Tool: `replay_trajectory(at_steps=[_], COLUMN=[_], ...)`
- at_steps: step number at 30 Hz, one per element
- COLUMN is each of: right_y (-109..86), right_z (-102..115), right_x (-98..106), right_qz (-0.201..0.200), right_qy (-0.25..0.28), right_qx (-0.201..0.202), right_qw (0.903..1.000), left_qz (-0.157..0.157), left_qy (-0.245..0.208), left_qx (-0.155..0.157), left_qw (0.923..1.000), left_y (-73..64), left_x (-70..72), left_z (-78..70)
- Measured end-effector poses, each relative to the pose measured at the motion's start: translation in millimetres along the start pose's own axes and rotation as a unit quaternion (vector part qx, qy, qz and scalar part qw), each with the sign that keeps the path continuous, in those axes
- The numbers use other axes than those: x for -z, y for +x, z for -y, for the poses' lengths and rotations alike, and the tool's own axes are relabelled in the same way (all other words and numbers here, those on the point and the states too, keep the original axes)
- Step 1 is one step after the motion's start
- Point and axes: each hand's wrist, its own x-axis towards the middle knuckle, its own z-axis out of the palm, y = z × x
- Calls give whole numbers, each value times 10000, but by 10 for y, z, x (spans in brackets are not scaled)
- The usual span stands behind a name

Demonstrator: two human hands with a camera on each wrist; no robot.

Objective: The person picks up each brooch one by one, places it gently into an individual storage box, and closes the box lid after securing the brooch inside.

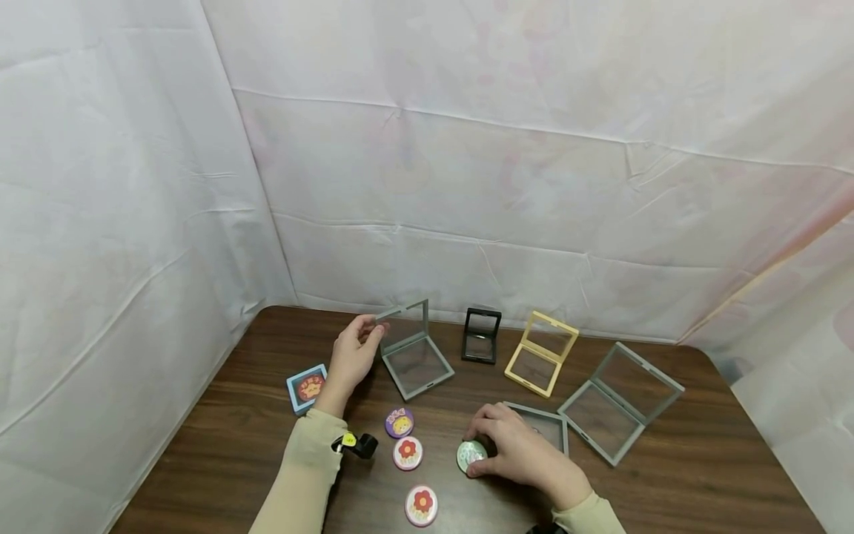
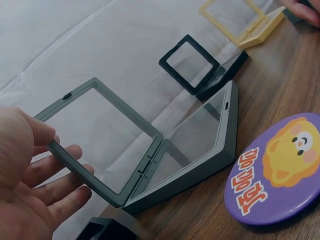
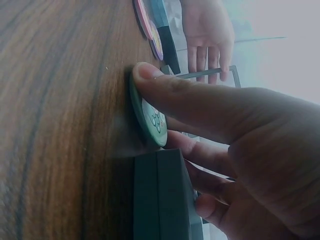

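My left hand (image 1: 352,357) pinches the raised lid of an open grey display case (image 2: 125,108) by its edge, thumb on one side and fingers behind. The case's clear-windowed base (image 1: 430,386) rests on the table. My right hand (image 1: 514,449) grips a round green badge (image 1: 468,455) between thumb and fingers. In the right wrist view the badge (image 3: 145,117) is tilted on edge, close over the wood. Under the right hand lies a closed grey display case (image 3: 160,195), partly hidden by it. A purple lion badge (image 1: 399,422) lies between the hands.
Two flower badges (image 1: 408,452) lie in front of the purple one. At left is a blue case (image 1: 293,393) with a red badge inside. Open black (image 1: 479,360), yellow (image 1: 529,383) and grey (image 1: 587,445) cases stand along the back and right. White cloth (image 1: 467,185) hangs behind.
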Motion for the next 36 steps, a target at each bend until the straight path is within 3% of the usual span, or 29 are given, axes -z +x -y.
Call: replay_trajectory(at_steps=[12,22,36], right_y=[4,22,2], right_z=[16,0,-28], right_x=[35,79,126], right_qz=[141,279,-313], right_qy=[200,1141,998], right_qx=[-2,252,343], right_qw=[9997,9928,9939], left_qz=[35,74,103], left_qy=[86,81,17], left_qx=[-57,-195,-215], left_qw=[9999,9997,9997], left_y=[-1,1,0], left_x=[-11,-20,-35], left_z=[-15,8,19])
